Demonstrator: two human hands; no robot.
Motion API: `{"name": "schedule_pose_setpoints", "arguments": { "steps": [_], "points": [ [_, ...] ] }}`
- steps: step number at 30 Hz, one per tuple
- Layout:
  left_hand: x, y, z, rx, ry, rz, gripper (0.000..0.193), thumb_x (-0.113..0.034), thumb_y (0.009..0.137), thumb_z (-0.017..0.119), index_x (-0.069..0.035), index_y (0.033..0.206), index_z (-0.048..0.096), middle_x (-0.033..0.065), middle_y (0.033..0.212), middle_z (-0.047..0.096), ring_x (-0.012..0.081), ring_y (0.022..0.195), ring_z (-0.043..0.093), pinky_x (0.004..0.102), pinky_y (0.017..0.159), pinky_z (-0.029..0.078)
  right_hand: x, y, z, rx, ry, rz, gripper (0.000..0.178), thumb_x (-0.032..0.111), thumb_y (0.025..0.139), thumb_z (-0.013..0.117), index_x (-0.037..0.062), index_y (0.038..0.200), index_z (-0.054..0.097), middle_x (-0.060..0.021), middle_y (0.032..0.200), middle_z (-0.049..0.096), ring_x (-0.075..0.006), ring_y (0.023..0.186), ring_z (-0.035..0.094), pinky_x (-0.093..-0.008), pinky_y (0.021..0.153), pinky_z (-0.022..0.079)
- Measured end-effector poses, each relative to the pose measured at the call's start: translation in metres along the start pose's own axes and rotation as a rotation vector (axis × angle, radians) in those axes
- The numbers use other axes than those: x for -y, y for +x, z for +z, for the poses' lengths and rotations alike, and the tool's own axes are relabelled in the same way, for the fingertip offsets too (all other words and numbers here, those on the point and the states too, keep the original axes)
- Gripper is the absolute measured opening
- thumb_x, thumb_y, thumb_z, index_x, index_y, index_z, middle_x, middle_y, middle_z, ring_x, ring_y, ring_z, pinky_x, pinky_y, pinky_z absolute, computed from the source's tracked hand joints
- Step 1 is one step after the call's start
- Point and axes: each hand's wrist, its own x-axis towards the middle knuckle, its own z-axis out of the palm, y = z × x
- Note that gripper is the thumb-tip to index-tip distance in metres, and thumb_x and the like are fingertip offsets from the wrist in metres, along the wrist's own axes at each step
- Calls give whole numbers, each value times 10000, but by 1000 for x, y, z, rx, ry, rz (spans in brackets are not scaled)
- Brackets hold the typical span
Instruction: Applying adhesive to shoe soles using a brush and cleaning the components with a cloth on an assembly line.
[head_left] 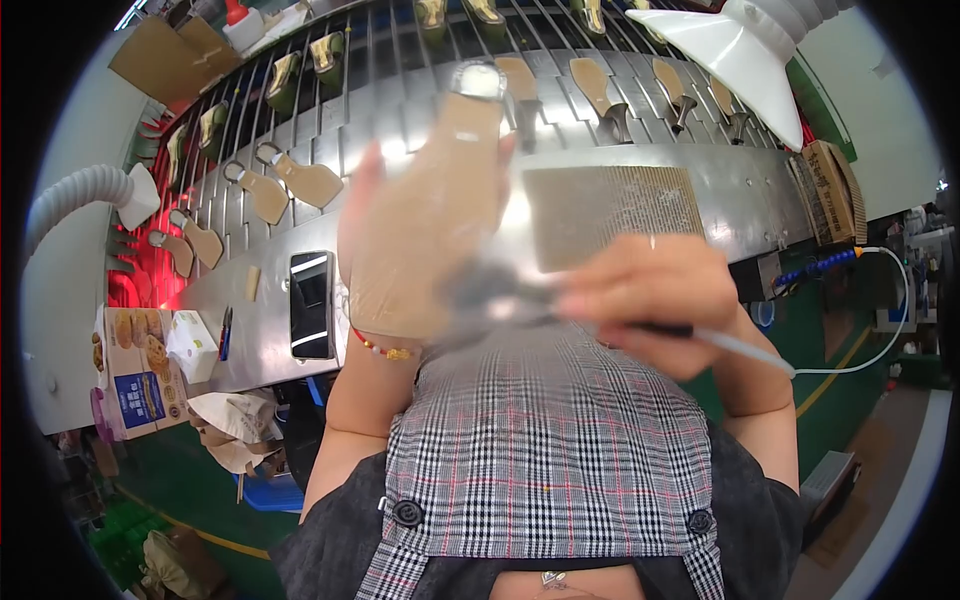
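My left hand grips a tan, flat shoe sole whose wide end points toward me. A pale, roundish piece sits at its far, narrow end. My right hand is closed round the dark handle of a brush, blurred by motion. The brush head overlaps the near right part of the sole; whether it touches cannot be made out. A thin white tube runs from the handle's rear end past my right wrist.
Corrugated cardboard lies on the metal bench, right of the sole. A phone lies at left. Beyond, a slatted conveyor carries several tan soles and heeled pieces. White hoods flank the bench; a cardboard box stands right.
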Motion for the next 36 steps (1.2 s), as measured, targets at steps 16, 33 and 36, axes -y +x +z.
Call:
{"name": "schedule_pose_setpoints", "arguments": {
  "steps": [16, 33, 36],
  "points": [
    [-10, -21, 2, 34, 54, -189, 810, -597, 964, 366, -15, 1509, 222, 231, 1503, 334, 383, 1346, 394, 465, 1112, 326, -6, 9, -37, 161, 205, 34, 271, -2, 733, 698, 8, 1002, 727, -151, 935, 717, -262, 816, 709, -308, 679, 550],
    [3, -39, 22, 36, -20, -204, 909, -685, 934, 313, -45, 1539, 89, 235, 1550, 212, 421, 1390, 309, 612, 1060, 324, -1, 11, -60, 0, 68, 49, 248, 10, 706, 714, -24, 951, 734, -163, 901, 717, -274, 809, 706, -314, 714, 552],
    [4, -46, 24, 5, -57, -197, 920, -702, 923, 319, -67, 1544, 81, 230, 1558, 192, 417, 1388, 314, 646, 1046, 315, -4, 7, -60, 45, 169, 76, 231, -13, 702, 709, -38, 931, 729, -170, 903, 718, -276, 822, 708, -321, 734, 553]
  ]
}}
